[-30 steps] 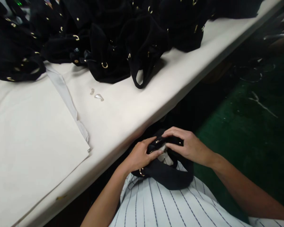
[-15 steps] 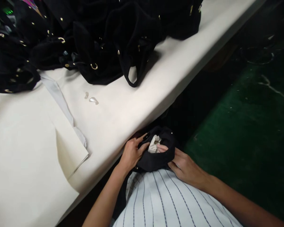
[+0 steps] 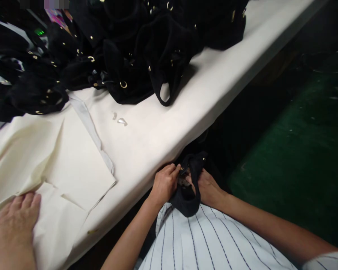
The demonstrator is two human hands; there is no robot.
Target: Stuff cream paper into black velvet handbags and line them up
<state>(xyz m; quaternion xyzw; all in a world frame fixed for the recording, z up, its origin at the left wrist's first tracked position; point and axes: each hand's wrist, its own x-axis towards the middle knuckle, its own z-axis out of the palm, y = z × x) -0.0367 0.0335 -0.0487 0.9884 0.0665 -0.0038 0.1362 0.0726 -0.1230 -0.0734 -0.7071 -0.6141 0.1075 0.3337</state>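
A black fabric item with small gold fittings is held above my lap, its round opening facing up. My left hand closes on its left edge, thumb and fingertips together near a gold fitting. On the other side, my right hand grips the fabric, with its fingers partly hidden behind and inside the opening. Something pale shows faintly within the opening. Many black fabric pieces with gold rings are heaped at the back of the white-covered table.
Another person's hand lies on cream sheets at the left of the table. Small clear scraps rest on the cover. The table's edge runs diagonally beside my hands, with green floor to the right.
The black item has turned and its opening has narrowed, with less of the pale material showing. Another person's hand has come in at the left, and the cream sheets there are now rumpled.
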